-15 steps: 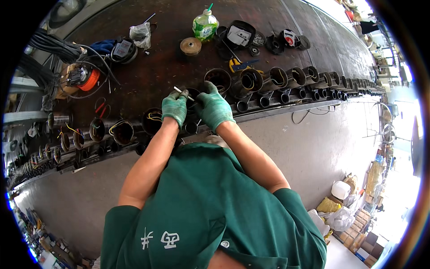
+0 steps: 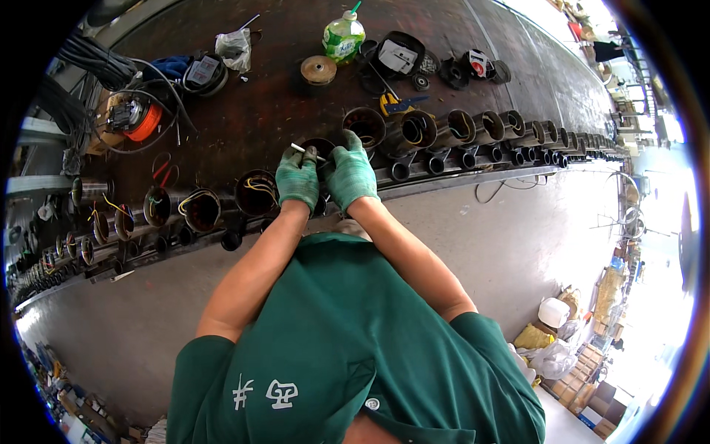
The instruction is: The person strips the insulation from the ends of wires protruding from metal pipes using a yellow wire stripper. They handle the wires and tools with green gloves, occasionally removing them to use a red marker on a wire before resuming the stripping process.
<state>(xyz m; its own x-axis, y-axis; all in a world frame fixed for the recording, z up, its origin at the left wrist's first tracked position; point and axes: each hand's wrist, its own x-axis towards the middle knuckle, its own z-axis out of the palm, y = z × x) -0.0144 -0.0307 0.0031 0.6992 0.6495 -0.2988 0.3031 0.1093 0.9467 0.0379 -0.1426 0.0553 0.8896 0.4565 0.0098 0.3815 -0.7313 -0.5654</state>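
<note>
My left hand, in a green-coated work glove, is closed with a thin white stick pinched at its fingertips. The stick slants over the open mouth of a dark metal cylinder between my hands. My right hand, gloved alike, curls at the right side of that cylinder's rim, one finger pointing up along it. Its fingertips are partly hidden. Open cylinders flank my hands: one with yellow wires on the left and an empty-looking one on the right.
A long row of cylinders lines the table's near edge. Farther back stand a green-labelled bottle, a round brown disc, a yellow-and-blue tool and a black tray. An orange reel sits at the left beside cables.
My hands have drawn slightly closer together over the cylinder, the left moving a little to the right. The white stick stays in my left hand. The whole view has shifted slightly.
</note>
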